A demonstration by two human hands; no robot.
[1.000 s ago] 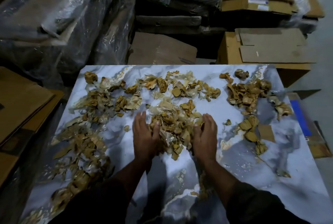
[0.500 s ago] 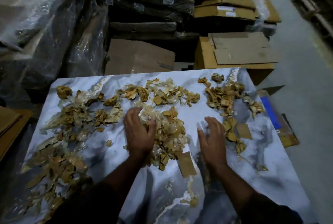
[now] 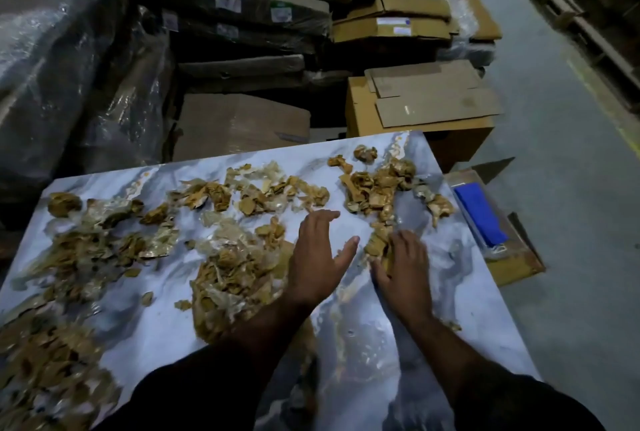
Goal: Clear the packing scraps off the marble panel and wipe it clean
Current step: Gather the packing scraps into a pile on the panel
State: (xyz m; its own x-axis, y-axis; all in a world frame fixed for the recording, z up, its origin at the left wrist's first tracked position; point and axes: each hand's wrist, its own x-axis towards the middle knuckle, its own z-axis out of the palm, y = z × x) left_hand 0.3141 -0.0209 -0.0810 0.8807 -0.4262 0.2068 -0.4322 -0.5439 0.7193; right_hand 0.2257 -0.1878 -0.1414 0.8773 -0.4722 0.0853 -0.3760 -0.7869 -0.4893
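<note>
Scraps [image 3: 239, 278] of brown tape and clear film lay strewn over the marble panel [image 3: 166, 330], the thickest heap just left of the left hand [image 3: 320, 257], which rested flat with fingers spread. Beside it, the right hand [image 3: 403, 269] pressed down with bent fingers on a smaller clump [image 3: 379, 243] trailing from the far-right pile [image 3: 377, 184].

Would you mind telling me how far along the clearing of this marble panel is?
Early days. Done: only the near strip of the marble panel lies bare. In hand: the left hand is spread flat beside the central pile, while the right hand presses on scraps near the right-hand cluster. Left: every pile is on the panel, and no wiping cloth is in either hand.
</note>
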